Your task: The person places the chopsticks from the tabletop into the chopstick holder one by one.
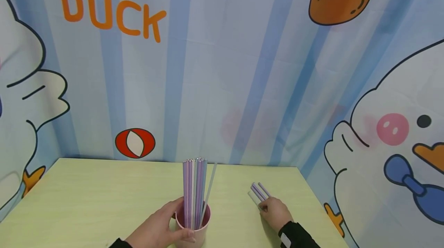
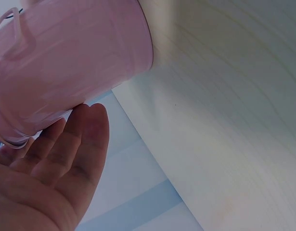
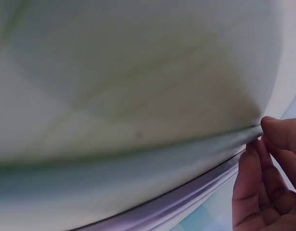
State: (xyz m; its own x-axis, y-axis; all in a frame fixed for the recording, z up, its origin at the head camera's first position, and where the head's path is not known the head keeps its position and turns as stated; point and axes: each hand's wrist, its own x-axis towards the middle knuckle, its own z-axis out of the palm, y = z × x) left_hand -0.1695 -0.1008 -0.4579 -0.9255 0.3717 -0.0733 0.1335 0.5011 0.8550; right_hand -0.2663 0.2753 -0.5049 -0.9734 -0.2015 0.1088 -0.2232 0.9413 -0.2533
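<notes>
Near the table's front edge my left hand (image 1: 161,223) holds a small pink bucket (image 1: 197,236), thumb on its near side and fingers on its left. In the left wrist view the fingers (image 2: 92,139) lie against the wall of the bucket (image 2: 75,62), which has a thin handle. A bunch of purple, white and blue drinking straws (image 1: 195,194) stands in it, one leaning right. On the right, my right hand (image 1: 276,213) pinches the end of a pale bluish straw (image 3: 186,147). A few purple straws (image 1: 259,191) lie beside it, partly hidden by the hand.
Both hands are over a pale yellow wood-grain table (image 1: 104,194). Behind it hangs a blue-striped cloth (image 1: 208,86) with cartoon prints, reaching down to the table's back edge and round its sides.
</notes>
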